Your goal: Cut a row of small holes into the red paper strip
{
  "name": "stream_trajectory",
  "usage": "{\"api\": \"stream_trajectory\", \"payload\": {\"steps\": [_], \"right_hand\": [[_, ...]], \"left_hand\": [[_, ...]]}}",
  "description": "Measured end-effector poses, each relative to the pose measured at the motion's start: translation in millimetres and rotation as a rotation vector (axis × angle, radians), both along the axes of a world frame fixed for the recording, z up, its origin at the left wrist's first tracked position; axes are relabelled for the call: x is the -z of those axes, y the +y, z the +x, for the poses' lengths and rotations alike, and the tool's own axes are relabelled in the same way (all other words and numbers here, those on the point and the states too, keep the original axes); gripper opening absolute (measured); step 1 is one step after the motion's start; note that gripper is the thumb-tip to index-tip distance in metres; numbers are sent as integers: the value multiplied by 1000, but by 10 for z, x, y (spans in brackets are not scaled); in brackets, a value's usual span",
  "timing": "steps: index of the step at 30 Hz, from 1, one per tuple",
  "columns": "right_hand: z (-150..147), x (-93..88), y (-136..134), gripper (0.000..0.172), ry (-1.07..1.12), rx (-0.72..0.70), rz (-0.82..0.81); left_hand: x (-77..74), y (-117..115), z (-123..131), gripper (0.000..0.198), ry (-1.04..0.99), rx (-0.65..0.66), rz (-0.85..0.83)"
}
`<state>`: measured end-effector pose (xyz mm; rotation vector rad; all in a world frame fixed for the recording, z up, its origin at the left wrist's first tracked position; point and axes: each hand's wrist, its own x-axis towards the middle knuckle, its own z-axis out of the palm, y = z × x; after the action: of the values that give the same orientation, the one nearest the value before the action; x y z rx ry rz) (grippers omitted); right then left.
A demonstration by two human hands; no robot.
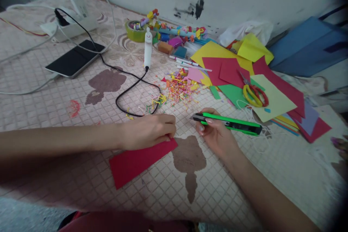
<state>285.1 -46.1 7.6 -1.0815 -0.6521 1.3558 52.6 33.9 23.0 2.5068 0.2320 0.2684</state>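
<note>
L hand point(150, 130) has bent fingers on far edge of red paper point(141, 163), near side, L of ctr; can't tell if pinching or just pressing. R hand point(217, 136), apart from L, is wrapped round green cutter point(233, 124), blade pointing L. Scraps pile point(181, 88) farther off, ctr; scissors point(248, 88) on coloured sheets point(274, 98), far R.

Soft, dim light; dark, blurry right corners

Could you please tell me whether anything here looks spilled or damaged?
Yes: colourful scraps lie strewn loosely across the patterned cloth beyond the green cutter, looking like spilled litter, and a black mark stands out against the pale wall.
</note>
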Motion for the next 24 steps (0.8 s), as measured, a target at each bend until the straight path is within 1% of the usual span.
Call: {"api": "stream_trajectory", "payload": {"steps": [6,10,13,15,18,19,20,21,22,24], "right_hand": [[2,-9,0,19,-25,0,2],[-1,-11,4,18,-34,-7,10],[-1,-5,8,18,-43,-15,14],[2,4,7,19,-43,-8,12],[11,21,3,19,-27,5,3],[14,26,2,18,-19,5,3],[17,29,0,18,-12,3,6],[20,31,-1,18,-5,0,12],[21,31,-2,17,0,-2,19],[20,25,-3,16,-4,-10,29]], "left_hand": [[-11,4,14,17,-1,-4,18],[-30,-10,18,19,-38,-14,16],[-50,34,22,19,-89,-60,39],[-74,157,25,19,-137,-149,87],[-123,495,5,20,-217,-362,213],[-140,625,-14,20,-233,-447,280],[-157,747,-39,19,-168,-538,421],[-173,848,-71,19,-151,-572,457],[-187,920,-106,22,-130,-575,468],[-211,948,-183,30,-120,-591,493]]}}
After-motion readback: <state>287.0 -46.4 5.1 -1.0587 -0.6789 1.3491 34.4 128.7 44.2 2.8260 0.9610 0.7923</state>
